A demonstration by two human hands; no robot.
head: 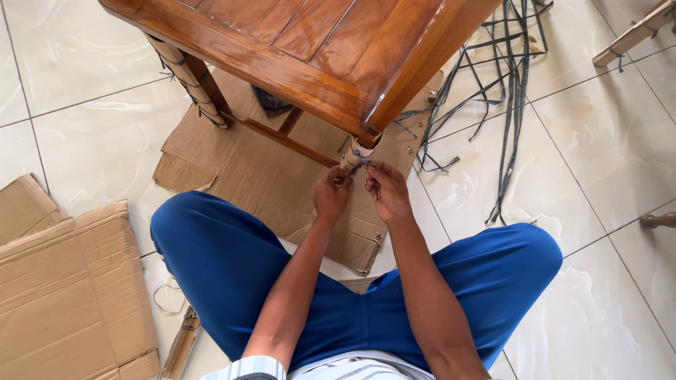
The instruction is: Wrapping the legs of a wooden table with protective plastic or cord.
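Note:
A glossy brown wooden table (310, 49) stands over flattened cardboard (267, 176) on a tiled floor. Its near leg (351, 156) is wrapped in cardboard and bound with a thin dark strap (360, 164). My left hand (331, 193) and my right hand (386, 190) meet at that leg just below the table's corner, and each pinches an end of the strap. I sit on the floor with my knees spread, in blue trousers. The far left leg (189, 81) is also wrapped and strapped.
A tangle of dark plastic straps (507, 91) lies on the tiles to the right. More flattened cardboard (70, 288) sits at the left. A wooden piece (634, 35) shows at the top right, and a cardboard roll (179, 348) by my left thigh.

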